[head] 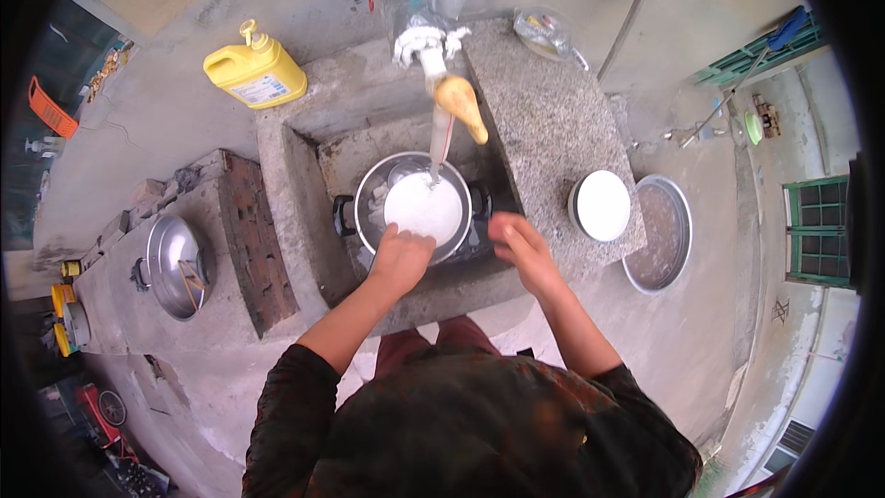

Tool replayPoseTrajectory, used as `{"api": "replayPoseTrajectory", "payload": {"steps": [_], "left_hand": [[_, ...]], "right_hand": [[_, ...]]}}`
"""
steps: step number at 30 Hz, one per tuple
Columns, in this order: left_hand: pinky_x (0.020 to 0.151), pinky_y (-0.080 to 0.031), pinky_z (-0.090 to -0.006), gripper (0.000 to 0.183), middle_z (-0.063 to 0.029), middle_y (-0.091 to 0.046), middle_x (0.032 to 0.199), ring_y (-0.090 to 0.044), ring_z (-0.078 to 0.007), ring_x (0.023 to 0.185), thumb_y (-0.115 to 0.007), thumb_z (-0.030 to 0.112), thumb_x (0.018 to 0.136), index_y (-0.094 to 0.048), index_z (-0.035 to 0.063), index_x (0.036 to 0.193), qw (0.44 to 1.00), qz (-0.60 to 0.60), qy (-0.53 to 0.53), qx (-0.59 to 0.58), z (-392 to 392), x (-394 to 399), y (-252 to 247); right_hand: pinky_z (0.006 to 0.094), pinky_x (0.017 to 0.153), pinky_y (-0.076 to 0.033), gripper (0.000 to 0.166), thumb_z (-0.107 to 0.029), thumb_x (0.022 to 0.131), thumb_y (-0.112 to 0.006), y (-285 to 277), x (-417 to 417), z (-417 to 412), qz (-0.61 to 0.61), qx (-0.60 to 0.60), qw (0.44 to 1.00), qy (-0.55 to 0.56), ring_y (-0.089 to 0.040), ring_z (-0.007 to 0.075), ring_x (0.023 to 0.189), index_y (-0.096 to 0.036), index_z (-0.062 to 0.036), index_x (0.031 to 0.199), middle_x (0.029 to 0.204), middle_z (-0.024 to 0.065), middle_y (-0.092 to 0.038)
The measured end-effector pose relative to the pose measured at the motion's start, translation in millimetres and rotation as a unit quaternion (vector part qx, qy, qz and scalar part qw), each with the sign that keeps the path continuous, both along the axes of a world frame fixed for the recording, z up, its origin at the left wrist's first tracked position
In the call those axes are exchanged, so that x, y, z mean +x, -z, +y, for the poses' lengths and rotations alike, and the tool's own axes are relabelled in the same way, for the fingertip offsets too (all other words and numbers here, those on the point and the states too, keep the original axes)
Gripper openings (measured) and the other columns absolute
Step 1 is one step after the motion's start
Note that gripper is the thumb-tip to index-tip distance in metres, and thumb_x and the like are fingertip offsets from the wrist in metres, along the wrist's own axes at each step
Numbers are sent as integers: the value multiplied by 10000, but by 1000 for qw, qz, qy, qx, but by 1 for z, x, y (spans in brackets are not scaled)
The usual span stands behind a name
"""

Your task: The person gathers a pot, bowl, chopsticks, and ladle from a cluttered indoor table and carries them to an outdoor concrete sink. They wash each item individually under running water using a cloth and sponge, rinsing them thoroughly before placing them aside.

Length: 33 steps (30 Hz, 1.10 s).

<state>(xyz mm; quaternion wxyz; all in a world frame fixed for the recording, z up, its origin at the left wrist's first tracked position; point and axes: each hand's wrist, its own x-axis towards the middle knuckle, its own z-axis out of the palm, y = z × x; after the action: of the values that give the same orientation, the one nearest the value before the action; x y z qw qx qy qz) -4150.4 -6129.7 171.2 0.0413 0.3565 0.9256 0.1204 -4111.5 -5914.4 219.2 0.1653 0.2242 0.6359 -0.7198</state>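
My left hand [403,259] grips the near rim of a white bowl [423,206], which I hold over a steel pot [364,211] with black handles. Water runs into the bowl from a clear hose [442,135] on the wrapped tap, whose valve has a yellowish cover [458,100]. Beside the bowl, inside the pot, lie a clear or metallic round thing and some pale pieces. The pot stands in a concrete sink [294,194]. My right hand [522,245] is raised over the sink's right side with its fingers curled; whether it holds anything is unclear.
A stack of white bowls [603,206] stands on the granite slab [546,124], with a plastic-wrapped item [543,31] behind. A yellow pump jug [257,72] is on the back-left ledge. Left lies a steel lid or pan [166,256]; a metal basin [684,235] of cloudy water is at right.
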Motion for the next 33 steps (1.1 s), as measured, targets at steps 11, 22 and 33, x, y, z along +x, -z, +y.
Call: {"api": "replayPoseTrajectory", "payload": {"steps": [11,22,33], "left_hand": [[654,-429,-343,179,-71,-604,765,-588,-225,698,-534,67,642,-551,52,820,986,-25,115,114,-12,-10,-34],[757,-415,-395,180,-108,-610,834,-584,-255,806,-478,168,740,-596,78,843,996,-12,89,18,-18,-6,11],[688,-429,-389,105,-137,-610,768,-588,-274,755,-518,125,671,-587,59,716,993,-78,86,23,-10,-12,27]], "right_hand": [[506,793,-431,558,-57,698,-453,46,-37,-55,3,-363,931,19,-440,292,1079,-274,-123,1221,1159,131,-410],[440,806,-442,513,-125,698,-485,45,-21,-57,-59,-351,933,48,-515,277,983,-344,-80,1189,1113,132,-474],[360,794,-458,467,-115,707,-483,65,-25,-56,-74,-384,916,89,-533,278,953,-381,-67,1160,1075,133,-506]]}}
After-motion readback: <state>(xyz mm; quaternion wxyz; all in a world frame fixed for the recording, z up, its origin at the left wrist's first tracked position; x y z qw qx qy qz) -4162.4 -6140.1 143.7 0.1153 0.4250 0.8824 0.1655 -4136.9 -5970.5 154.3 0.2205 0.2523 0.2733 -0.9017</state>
